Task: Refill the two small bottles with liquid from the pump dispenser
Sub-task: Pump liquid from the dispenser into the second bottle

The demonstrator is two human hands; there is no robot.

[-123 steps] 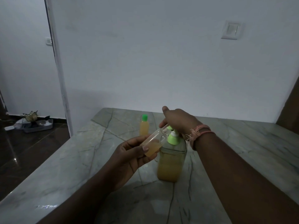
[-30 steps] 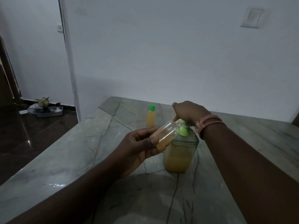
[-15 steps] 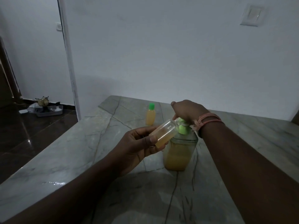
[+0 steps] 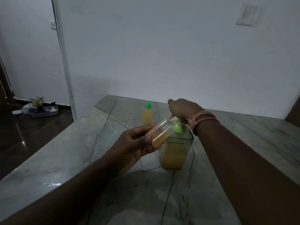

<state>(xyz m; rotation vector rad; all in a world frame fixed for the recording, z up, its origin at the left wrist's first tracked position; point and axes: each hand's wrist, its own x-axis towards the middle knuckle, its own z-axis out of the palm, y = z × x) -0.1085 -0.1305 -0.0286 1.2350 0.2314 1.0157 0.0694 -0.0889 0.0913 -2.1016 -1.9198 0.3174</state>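
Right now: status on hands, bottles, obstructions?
Left hand grips open small bottle, tilted at spout. Right hand on pump dispenser. Capped bottle stands behind. Nothing blocking.

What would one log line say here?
left hand: holds open small bottle at spout | right hand: on pump dispenser

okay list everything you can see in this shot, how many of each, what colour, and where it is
Pump dispenser: one, clear with yellow-orange liquid, green pump; centre of countertop.
Open small bottle: one, clear, partly filled with yellow liquid; tilted, mouth at the pump.
Capped small bottle: one, yellow, green cap; upright, far side of countertop.
Countertop: one, grey-green veined stone; foreground.
Wall switch: one, white; upper right wall.
Tray with clutter: one, grey; dark floor, left.
Bracelet: pink; right wrist.
Left hand: holds the open small bottle.
Right hand: on top of the pump.
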